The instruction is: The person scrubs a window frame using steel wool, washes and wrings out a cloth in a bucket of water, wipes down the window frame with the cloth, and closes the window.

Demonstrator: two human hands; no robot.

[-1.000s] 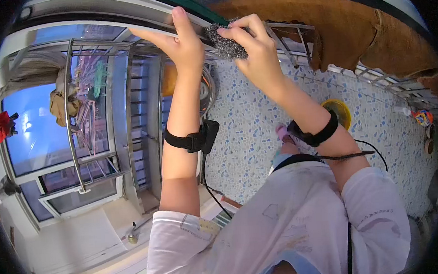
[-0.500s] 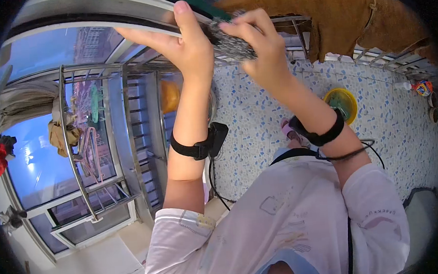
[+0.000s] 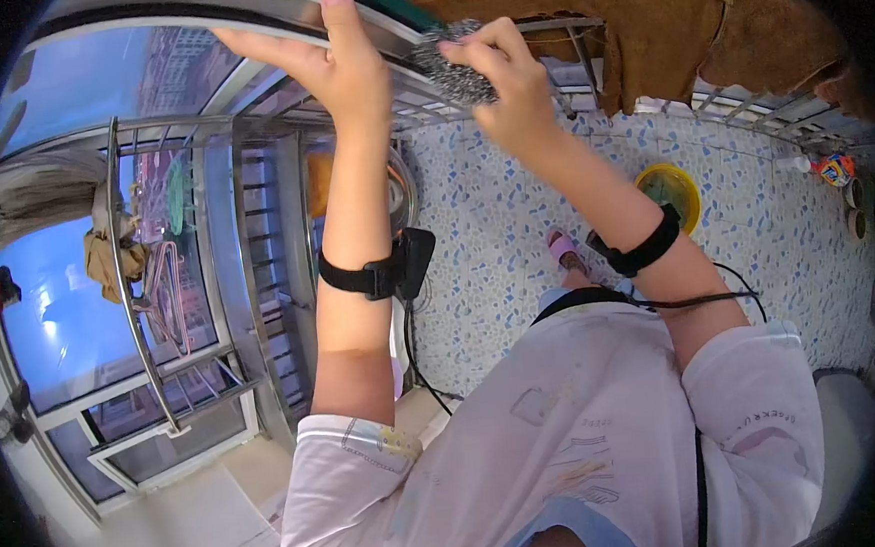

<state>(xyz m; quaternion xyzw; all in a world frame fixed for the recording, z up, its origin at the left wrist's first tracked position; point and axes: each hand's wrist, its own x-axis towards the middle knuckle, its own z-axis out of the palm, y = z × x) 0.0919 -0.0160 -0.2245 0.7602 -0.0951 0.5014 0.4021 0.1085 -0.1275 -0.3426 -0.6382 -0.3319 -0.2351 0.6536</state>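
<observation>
My left hand [image 3: 330,64] is against the edge of a framed panel [image 3: 241,10] at the top, thumb up on its face and fingers stretched along the lower edge, spread apart from the thumb. My right hand [image 3: 510,73] grips a grey, fuzzy scrubbing pad [image 3: 455,64], which touches the right end of the panel's frame beside a dark green strip [image 3: 391,1]. Black straps with small devices are around both forearms.
A yellow bucket [image 3: 692,201] stands on the speckled floor [image 3: 483,190]. Metal rails [image 3: 122,273] with pink hangers [image 3: 170,295] are at the left by a window. Brown cloth [image 3: 642,20] hangs at the upper right. A pink slipper [image 3: 559,246] is below.
The view has shifted over the second. Both hands stay at the panel, with the pad still in my right hand; the pad and right hand have moved slightly along the frame's end.
</observation>
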